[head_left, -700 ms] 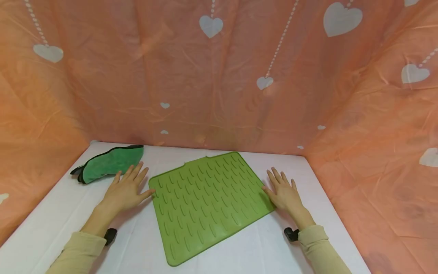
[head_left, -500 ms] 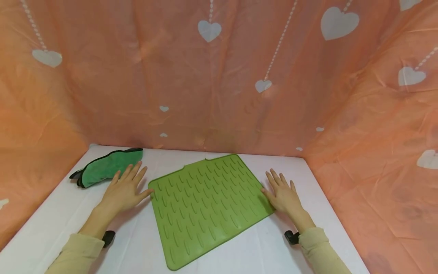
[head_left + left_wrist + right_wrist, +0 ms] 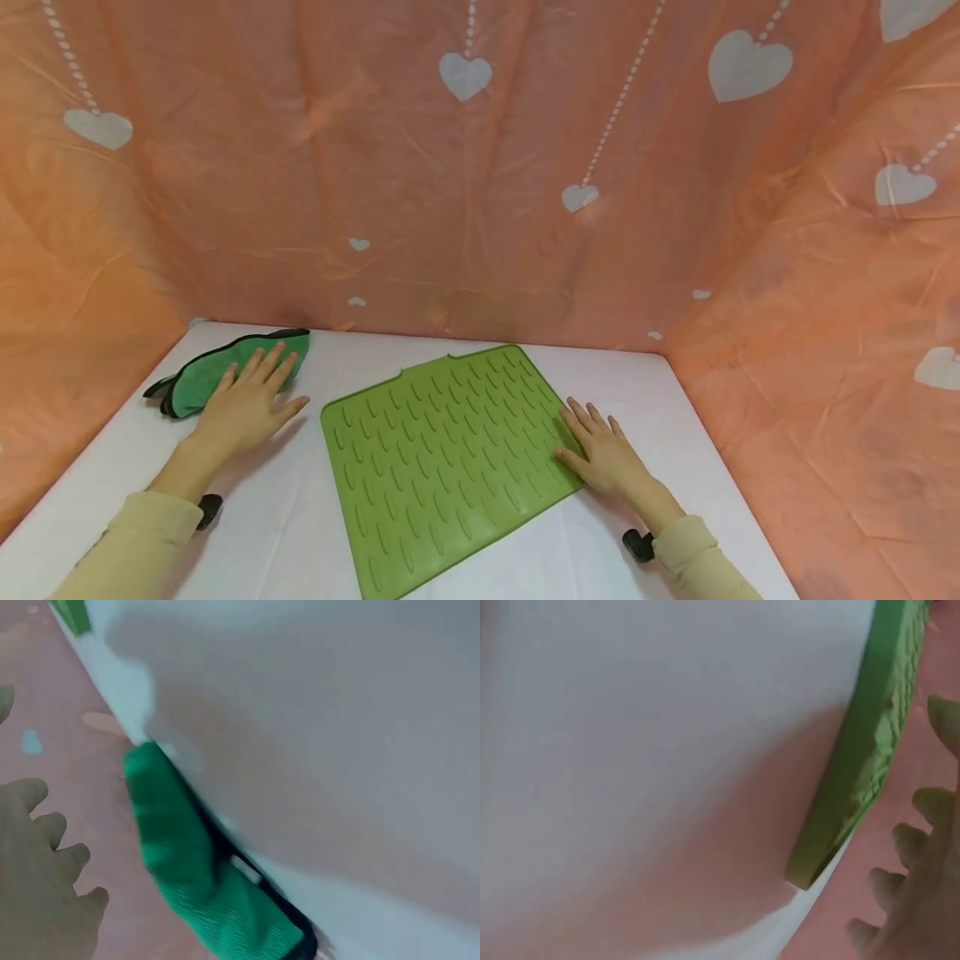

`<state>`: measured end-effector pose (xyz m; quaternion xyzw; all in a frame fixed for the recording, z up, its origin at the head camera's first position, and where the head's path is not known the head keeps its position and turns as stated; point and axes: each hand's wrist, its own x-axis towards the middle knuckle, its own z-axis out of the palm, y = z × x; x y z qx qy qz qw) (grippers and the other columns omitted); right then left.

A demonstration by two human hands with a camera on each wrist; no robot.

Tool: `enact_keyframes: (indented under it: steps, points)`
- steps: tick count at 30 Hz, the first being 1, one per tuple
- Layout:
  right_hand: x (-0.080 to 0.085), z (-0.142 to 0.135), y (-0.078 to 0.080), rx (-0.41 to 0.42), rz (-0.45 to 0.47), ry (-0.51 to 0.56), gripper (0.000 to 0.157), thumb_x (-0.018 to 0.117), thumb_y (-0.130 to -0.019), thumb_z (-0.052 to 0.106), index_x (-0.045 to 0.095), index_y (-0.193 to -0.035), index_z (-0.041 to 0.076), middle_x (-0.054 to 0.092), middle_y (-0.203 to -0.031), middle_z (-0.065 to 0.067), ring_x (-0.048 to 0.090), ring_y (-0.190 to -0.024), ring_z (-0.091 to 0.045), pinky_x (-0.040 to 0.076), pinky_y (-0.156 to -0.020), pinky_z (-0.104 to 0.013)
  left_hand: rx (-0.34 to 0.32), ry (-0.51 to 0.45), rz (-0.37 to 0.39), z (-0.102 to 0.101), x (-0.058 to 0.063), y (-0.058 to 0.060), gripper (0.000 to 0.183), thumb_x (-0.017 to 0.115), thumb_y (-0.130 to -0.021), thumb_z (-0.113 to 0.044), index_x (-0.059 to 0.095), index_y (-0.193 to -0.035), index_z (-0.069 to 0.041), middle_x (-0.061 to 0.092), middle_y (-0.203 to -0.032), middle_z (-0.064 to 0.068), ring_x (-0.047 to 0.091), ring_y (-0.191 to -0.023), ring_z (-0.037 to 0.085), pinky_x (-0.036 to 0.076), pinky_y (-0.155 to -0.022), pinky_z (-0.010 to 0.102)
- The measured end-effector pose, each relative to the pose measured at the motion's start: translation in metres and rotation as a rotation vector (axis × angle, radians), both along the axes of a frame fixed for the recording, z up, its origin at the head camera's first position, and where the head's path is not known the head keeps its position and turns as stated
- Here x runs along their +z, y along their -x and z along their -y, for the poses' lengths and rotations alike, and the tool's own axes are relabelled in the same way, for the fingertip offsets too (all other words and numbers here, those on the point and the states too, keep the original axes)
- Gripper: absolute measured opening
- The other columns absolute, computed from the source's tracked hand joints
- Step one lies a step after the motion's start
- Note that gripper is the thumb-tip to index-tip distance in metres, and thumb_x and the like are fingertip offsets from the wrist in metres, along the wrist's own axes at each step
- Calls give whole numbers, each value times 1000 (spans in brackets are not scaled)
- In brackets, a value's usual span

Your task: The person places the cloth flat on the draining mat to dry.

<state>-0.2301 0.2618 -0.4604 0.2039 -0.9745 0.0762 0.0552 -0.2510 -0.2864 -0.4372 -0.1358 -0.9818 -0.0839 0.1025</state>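
A green silicone mat [image 3: 450,458] with raised slanted ridges lies skewed on the white tabletop. My right hand [image 3: 603,454], palm down with fingers extended, overlaps the mat's right edge. The right wrist view has those fingers [image 3: 889,885] beside the mat's rim [image 3: 840,772]. Farther left, a soft green cloth item [image 3: 206,379] with black edging lies near the back corner; its exact kind is unclear. My left hand [image 3: 243,408] reaches over its near side, fingers spread and gripping nothing. A small white tag [image 3: 246,870] shows on the dark edging in the left wrist view.
Orange curtains [image 3: 420,200] printed with pale hearts rise behind the white table [image 3: 262,517] and along both sides. A small black device [image 3: 210,510] sits at the left wrist, and another black device [image 3: 639,546] at the right.
My left hand has moved left, away from the mat's edge and over the green cloth item. My right hand has shifted slightly left and nearer, farther over the mat.
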Motion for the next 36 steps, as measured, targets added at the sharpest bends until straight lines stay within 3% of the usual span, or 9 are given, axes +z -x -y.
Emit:
enact_keyframes:
  steps: [4, 11, 17, 24, 36]
  points:
    - [-2, 4, -3, 79, 50, -14, 69, 50, -94, 52, 32, -149, 14, 24, -155, -7, 22, -140, -39, 19, -108, -62, 29, -3, 45, 16, 0, 7, 81, 42, -95, -58, 18, -152, -5, 3, -158, 17, 6, -140, 47, 2, -106, 68]
    - [-4, 5, -4, 140, 104, -70, 68, 44, -95, 55, 29, -150, 17, 20, -157, -7, 18, -142, -37, 20, -109, -61, 54, -7, 84, 34, -4, 23, 81, 44, -94, -57, 23, -150, -2, 8, -156, 23, 6, -139, 50, 3, -104, 71]
    - [-4, 5, -5, 148, 161, -81, 68, 41, -96, 56, 26, -151, 18, 16, -158, -7, 15, -143, -36, 21, -109, -59, 43, 25, 134, 39, -6, 31, 76, 41, -95, -57, 27, -149, -6, 12, -155, 24, 8, -137, 53, 2, -103, 71]
    - [-4, 6, -7, 165, 192, -100, 68, 40, -97, 54, 25, -151, 16, 14, -158, -8, 15, -142, -38, 21, -109, -60, 38, 25, 202, 42, -10, 32, 73, 35, -97, -58, 27, -150, -9, 11, -155, 24, 7, -136, 54, 3, -102, 72]
    - [-6, 5, -13, 137, 225, -123, 68, 37, -98, 55, 22, -152, 16, 10, -159, -9, 11, -143, -38, 19, -110, -60, 14, 51, 224, 45, -21, 44, 69, 34, -97, -58, 29, -150, -13, 17, -153, 26, 17, -132, 56, 8, -102, 72]
